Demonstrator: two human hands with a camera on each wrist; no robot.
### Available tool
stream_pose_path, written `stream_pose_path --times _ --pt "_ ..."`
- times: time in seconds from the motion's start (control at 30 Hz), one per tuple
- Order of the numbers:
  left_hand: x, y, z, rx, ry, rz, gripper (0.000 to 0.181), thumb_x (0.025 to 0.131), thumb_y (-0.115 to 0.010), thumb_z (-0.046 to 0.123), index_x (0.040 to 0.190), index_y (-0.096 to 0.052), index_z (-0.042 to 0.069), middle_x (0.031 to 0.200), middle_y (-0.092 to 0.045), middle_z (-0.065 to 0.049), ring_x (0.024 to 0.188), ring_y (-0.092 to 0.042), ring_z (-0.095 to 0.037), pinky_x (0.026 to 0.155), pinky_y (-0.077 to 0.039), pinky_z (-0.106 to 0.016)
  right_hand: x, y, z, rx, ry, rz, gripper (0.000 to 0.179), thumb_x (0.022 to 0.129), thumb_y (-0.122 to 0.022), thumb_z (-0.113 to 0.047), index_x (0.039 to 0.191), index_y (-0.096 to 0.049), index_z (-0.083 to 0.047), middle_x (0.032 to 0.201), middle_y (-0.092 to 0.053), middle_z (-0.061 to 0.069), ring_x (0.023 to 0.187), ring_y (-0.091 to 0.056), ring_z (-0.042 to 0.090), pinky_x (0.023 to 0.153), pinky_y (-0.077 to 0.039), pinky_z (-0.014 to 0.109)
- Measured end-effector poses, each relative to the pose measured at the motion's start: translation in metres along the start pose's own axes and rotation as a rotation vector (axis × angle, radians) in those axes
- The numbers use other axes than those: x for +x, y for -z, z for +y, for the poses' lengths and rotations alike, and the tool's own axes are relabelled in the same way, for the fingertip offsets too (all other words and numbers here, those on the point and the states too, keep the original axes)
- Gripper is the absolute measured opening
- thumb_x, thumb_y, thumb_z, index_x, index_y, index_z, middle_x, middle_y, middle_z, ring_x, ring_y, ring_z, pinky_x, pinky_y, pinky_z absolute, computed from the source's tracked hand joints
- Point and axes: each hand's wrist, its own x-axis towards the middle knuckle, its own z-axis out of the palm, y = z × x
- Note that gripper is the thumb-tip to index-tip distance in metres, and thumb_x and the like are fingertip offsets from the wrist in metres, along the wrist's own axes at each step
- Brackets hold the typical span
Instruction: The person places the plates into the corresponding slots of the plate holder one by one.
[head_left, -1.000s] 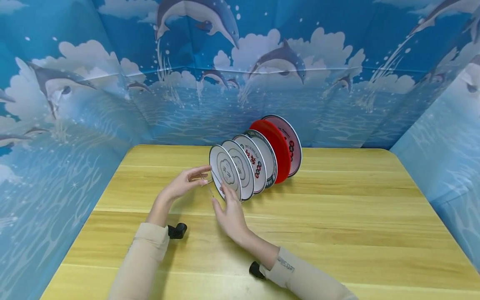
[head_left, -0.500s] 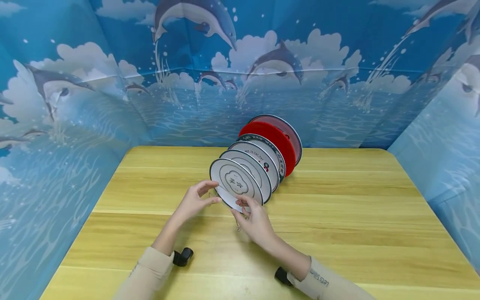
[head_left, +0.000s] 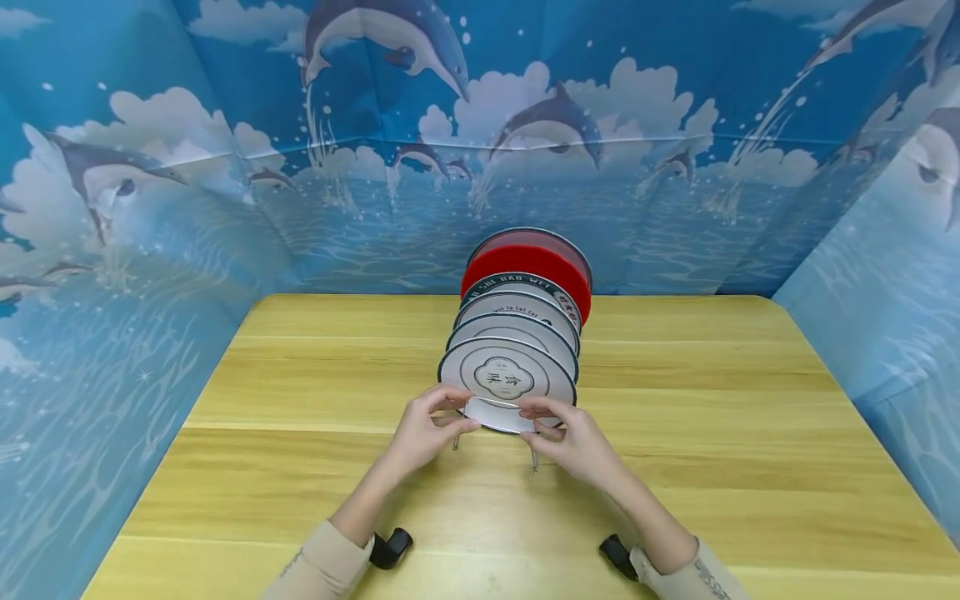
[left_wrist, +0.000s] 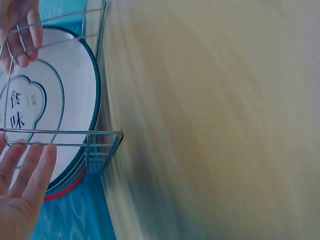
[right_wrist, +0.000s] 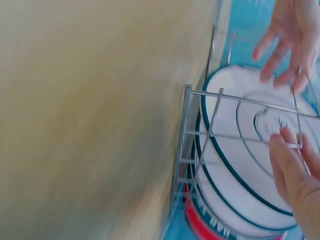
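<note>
A metal wire dish rack point(right_wrist: 260, 104) stands on the table, holding several round plates on edge, one behind another. The front plate point(head_left: 504, 375) is white with a dark rim and a lobed emblem. My left hand point(head_left: 429, 423) grips the rack's near end at the left corner, thumb and fingers around the wire. At the opposite corner my right hand point(head_left: 576, 440) pinches the wire in the same manner. Further back are a plate with a dark lettered band point(head_left: 512, 279), a red plate point(head_left: 528, 260) and a pinkish plate point(head_left: 525, 238). Much of the rack is hidden behind the plates.
The wooden table point(head_left: 720, 433) extends to both sides of the rack. A blue dolphin-print cloth point(head_left: 360, 242) hangs close behind the rearmost plate and along both sides. Black wrist cameras point(head_left: 392, 548) sit below each hand.
The rack and its plates have turned from slanting toward the back right to facing me. Both hands moved right and nearer with the rack's near end.
</note>
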Motion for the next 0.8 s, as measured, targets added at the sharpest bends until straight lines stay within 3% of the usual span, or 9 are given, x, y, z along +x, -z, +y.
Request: stream_pose_path --times 0.33,0.8 --pt "0.006 -0.024 0.009 0.096 -0.04 0.024 0.034 0.076 -0.072 0.002 0.104 -0.058 -0.01 0.107 -0.056 -0.026 0.096 -0.057 -0.042 0.079 -0.053 -0.04 0.002 0.032 0.019 0.092 -0.014 -0.091 0.033 0.078 -0.063 0.009 0.111 -0.057 0.009 0.108 -0.059 0.024 0.101 -0.056 0.037 0.082 -0.051 0.03" --pt "0.017 -0.026 0.004 0.112 -0.044 0.042 0.036 0.077 -0.071 0.003 0.108 -0.056 -0.009 0.108 -0.055 -0.026 0.098 -0.057 -0.042 0.079 -0.052 -0.043 0.011 0.038 0.02 0.112 -0.056 -0.063 0.034 0.078 -0.063 0.01 0.111 -0.056 0.01 0.111 -0.057 0.027 0.104 -0.054 0.039 0.084 -0.049 0.028"
